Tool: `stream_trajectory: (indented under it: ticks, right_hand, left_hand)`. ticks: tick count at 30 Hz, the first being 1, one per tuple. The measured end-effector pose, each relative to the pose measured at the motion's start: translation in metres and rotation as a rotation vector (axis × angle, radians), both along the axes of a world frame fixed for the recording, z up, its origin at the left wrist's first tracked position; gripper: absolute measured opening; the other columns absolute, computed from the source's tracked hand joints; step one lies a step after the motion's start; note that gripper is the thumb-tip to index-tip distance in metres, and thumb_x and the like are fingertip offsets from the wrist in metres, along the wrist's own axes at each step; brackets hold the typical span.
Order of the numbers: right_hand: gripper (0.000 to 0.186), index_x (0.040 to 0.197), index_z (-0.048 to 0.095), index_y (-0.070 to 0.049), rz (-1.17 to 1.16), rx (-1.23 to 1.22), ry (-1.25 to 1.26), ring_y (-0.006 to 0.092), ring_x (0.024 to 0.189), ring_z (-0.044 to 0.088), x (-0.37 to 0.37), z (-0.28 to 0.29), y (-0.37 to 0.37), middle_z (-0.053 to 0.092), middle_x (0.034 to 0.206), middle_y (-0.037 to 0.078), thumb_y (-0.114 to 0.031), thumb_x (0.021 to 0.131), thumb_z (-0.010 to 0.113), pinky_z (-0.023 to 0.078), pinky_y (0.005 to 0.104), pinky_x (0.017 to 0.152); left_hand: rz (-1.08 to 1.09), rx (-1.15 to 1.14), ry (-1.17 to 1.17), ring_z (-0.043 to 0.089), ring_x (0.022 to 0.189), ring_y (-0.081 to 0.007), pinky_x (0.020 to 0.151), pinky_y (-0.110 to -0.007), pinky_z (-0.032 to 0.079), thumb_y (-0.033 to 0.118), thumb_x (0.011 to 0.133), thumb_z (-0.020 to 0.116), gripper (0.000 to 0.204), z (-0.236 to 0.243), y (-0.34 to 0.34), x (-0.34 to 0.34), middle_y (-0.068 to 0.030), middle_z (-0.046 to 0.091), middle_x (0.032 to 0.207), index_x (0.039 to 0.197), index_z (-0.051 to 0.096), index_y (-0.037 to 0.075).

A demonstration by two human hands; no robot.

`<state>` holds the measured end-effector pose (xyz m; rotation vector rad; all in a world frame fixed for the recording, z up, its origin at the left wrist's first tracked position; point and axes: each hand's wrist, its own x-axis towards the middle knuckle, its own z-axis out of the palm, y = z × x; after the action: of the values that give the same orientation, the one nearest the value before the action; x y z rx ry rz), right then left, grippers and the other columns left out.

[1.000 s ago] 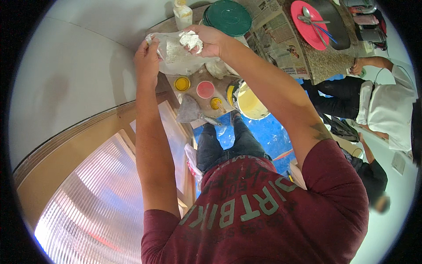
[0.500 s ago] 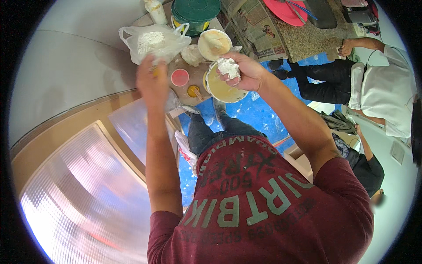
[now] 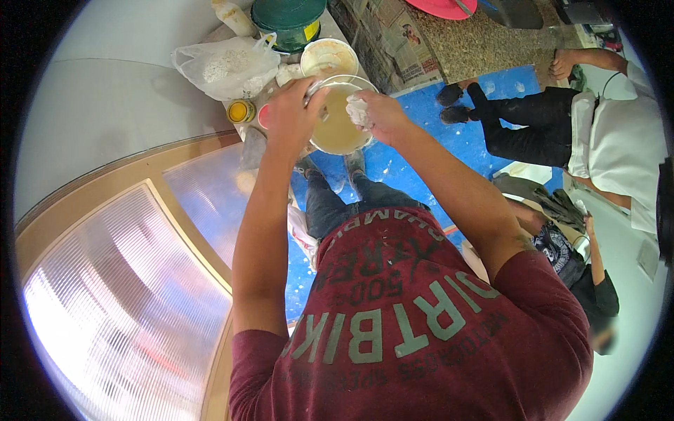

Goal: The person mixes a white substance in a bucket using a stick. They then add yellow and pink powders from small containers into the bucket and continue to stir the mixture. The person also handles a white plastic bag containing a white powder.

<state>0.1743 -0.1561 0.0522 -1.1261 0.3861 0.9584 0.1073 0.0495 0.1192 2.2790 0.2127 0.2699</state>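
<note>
A white-rimmed bucket of cloudy yellowish liquid stands in front of me. At its right side, my right hand is closed around a white lump, held over the rim. My left hand is over the bucket's left edge, its fingers bent around something pale that I cannot make out. Just left of that hand, a pink-red tub is mostly covered. Behind the bucket sits a white tub with pale residue. A clear plastic bag of white powder lies to the left.
A yellow can stands below the bag, and a green bucket behind it. Blue sheeting covers the floor. A speckled counter is at far right. Two people, one in a white top, are on the right.
My left hand has moved right to the bucket, uncovering the yellow can. The right hand still holds the white lump, now lower at the bucket's right side. The whole view has shifted slightly.
</note>
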Motion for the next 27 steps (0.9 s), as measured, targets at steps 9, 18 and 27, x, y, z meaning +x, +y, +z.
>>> stream_trajectory:
  ticks: [9, 18, 27]
  right_hand:
    - [0.046, 0.117, 0.07, 0.003, 0.61, -0.687, -0.984, 0.0452, 0.101, 0.07, -0.001, -0.018, 0.032, 0.07, 0.113, 0.032, -0.028, 0.083, 0.067, 0.056, 0.0495, 0.092]
    - [0.048, 0.132, 0.065, -0.001, 0.85, -0.767, -1.241, 0.0437, 0.117, 0.065, -0.007, -0.018, 0.031, 0.066, 0.127, 0.03, -0.024, 0.091, 0.059, 0.05, 0.0502, 0.102]
    - [0.053, 0.137, 0.065, -0.006, 0.845, -0.712, -0.897, 0.0408, 0.115, 0.066, 0.006, 0.036, 0.013, 0.07, 0.124, 0.024, -0.033, 0.091, 0.06, 0.052, 0.047, 0.102]
  left_hand:
    - [0.217, -0.067, 0.041, 0.068, 0.071, -0.0249, 0.067, -0.036, 0.055, 0.023, 0.09, 0.079, 0.029, 0.026, -0.026, -0.054, -0.0155, 0.072, 0.09, 0.112, 0.076, 0.004]
    - [0.256, -0.097, 0.015, 0.068, 0.072, -0.0221, 0.07, -0.035, 0.056, 0.019, 0.088, 0.081, 0.054, 0.01, -0.023, -0.054, -0.0147, 0.072, 0.091, 0.137, 0.064, 0.003]
    - [0.267, -0.216, -0.021, 0.068, 0.075, -0.0189, 0.072, -0.034, 0.058, 0.019, 0.084, 0.085, 0.083, -0.015, -0.019, -0.053, -0.0119, 0.073, 0.094, 0.156, 0.044, 0.005]
